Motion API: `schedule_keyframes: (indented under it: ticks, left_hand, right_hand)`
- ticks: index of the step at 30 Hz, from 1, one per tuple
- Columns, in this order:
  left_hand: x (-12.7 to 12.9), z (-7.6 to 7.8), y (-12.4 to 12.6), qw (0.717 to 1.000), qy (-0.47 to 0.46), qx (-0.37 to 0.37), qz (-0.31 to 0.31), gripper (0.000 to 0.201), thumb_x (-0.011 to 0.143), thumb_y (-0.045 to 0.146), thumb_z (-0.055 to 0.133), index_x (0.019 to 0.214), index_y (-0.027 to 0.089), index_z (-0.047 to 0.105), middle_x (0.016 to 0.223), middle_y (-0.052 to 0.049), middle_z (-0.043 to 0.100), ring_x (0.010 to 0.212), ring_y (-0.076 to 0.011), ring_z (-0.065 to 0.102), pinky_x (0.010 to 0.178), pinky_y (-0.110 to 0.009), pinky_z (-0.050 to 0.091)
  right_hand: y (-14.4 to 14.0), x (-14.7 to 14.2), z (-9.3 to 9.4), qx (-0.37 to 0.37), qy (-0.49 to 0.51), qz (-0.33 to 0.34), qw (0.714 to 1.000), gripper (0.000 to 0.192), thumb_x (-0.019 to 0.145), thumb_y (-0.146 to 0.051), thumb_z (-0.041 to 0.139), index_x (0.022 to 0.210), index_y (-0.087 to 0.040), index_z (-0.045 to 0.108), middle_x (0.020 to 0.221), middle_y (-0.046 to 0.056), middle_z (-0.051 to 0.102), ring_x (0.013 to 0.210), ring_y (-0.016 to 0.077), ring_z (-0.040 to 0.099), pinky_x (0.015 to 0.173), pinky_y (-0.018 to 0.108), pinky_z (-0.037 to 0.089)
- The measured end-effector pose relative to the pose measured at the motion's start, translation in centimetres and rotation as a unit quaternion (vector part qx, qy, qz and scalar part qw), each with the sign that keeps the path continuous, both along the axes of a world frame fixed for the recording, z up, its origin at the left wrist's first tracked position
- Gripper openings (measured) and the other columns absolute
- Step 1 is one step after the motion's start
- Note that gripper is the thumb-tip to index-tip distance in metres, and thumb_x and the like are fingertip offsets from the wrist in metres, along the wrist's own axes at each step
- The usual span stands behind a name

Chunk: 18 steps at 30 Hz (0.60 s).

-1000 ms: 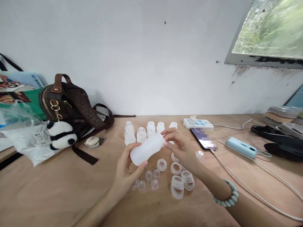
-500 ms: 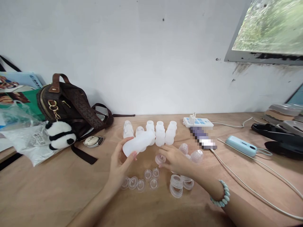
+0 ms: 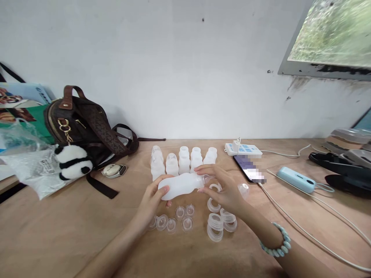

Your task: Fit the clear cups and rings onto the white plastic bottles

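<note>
My left hand (image 3: 153, 196) is wrapped round the base of a frosted white baby bottle (image 3: 177, 187), which lies nearly level above the table with its neck to the right. My right hand (image 3: 225, 190) closes its fingers about a clear bottle nipple (image 3: 206, 178) in its ring, set against the bottle's mouth. Whether the ring is threaded on cannot be seen. Below the hands lie several loose clear nipples (image 3: 187, 224). Clear collar rings (image 3: 215, 234) are grouped under my right wrist. Beside that hand is a clear dome cap (image 3: 244, 190), partly hidden.
Behind the hands stand open frosted bottles (image 3: 184, 159) and, farther left, capped bottles (image 3: 157, 162). A backpack (image 3: 84, 123) with a panda charm (image 3: 75, 162) occupies the left. To the right are a phone (image 3: 249, 170), power strip (image 3: 243, 149), blue power bank (image 3: 295, 179) and cables.
My right hand has lifted the nipple and ring from near the table up to the bottle's mouth. The bottle in my left hand has moved slightly right and become more level.
</note>
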<state>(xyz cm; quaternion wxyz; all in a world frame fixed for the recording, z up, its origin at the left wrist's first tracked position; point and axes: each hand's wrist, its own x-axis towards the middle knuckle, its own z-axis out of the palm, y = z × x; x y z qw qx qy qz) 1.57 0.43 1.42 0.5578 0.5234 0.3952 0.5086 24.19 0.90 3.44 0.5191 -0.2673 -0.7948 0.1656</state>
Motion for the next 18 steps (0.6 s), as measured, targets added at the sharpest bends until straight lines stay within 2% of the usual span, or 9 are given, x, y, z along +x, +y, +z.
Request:
schedule_keyframes:
  ticks: [3,5,8,11,13,15,18]
  left_hand:
    - [-0.1,0.0,0.1,1.0,0.001,-0.03,-0.009,0.04,0.075,0.045,0.061,0.098,0.011,0.063,0.063,0.0,0.059,0.044,-0.0085,0.046,0.043,-0.021,0.037]
    - [-0.1,0.1,0.1,1.0,0.017,-0.011,-0.007,0.04,0.076,0.044,0.062,0.099,0.012,0.063,0.068,-0.001,0.061,0.047,-0.0097,0.047,0.043,-0.021,0.038]
    - [-0.3,0.4,-0.3,0.992,0.082,0.097,0.012,0.034,0.076,0.036,0.066,0.103,0.016,0.063,0.088,-0.005,0.065,0.067,-0.0158,0.058,0.054,-0.024,0.047]
    - [-0.4,0.7,-0.8,0.954,0.171,0.245,0.026,0.031,0.078,0.022,0.069,0.108,0.021,0.064,0.105,-0.007,0.066,0.096,-0.0223,0.062,0.081,-0.031,0.051]
    - [-0.5,0.7,-1.0,0.926,0.21,0.314,0.016,0.032,0.08,0.017,0.068,0.111,0.024,0.064,0.113,-0.008,0.065,0.108,-0.0243,0.059,0.094,-0.036,0.047]
    - [-0.6,0.6,-0.9,0.912,0.227,0.34,0.005,0.034,0.081,0.016,0.068,0.113,0.026,0.064,0.118,-0.008,0.065,0.114,-0.0249,0.058,0.099,-0.038,0.045]
    - [-0.7,0.4,-0.7,0.928,0.222,0.3,0.013,0.034,0.081,0.02,0.07,0.114,0.025,0.064,0.116,-0.007,0.067,0.11,-0.0246,0.06,0.095,-0.036,0.047]
  right_hand:
    - [-0.1,0.0,0.1,0.009,-0.004,0.0,1.0,0.026,0.087,-0.028,0.069,0.112,-0.026,0.063,0.113,0.007,0.07,0.11,0.0231,0.064,0.093,0.041,0.053]
    - [-0.1,0.1,0.0,-0.017,-0.001,-0.014,1.0,0.028,0.084,-0.031,0.071,0.111,-0.025,0.064,0.111,0.008,0.071,0.106,0.0237,0.065,0.089,0.04,0.054]
    - [0.1,0.1,-0.1,-0.104,0.018,-0.067,0.992,0.031,0.079,-0.036,0.075,0.105,-0.023,0.066,0.102,0.007,0.073,0.091,0.022,0.068,0.077,0.034,0.055]
    - [0.4,0.1,-0.3,-0.213,0.053,-0.098,0.971,0.025,0.081,-0.04,0.07,0.097,-0.021,0.066,0.08,0.002,0.071,0.068,0.0165,0.065,0.059,0.027,0.05]
    - [0.6,0.0,-0.5,-0.273,0.074,-0.084,0.955,0.026,0.084,-0.045,0.065,0.089,-0.02,0.063,0.064,-0.001,0.065,0.053,0.0133,0.058,0.048,0.024,0.043]
    - [0.7,-0.1,-0.7,-0.309,0.086,-0.054,0.946,0.034,0.085,-0.054,0.06,0.08,-0.02,0.059,0.056,-0.003,0.06,0.046,0.0116,0.052,0.043,0.023,0.038]
    - [0.8,0.1,-0.7,-0.319,0.078,0.007,0.944,0.049,0.089,-0.065,0.049,0.074,-0.019,0.058,0.055,0.0,0.061,0.046,0.0124,0.053,0.044,0.025,0.038]
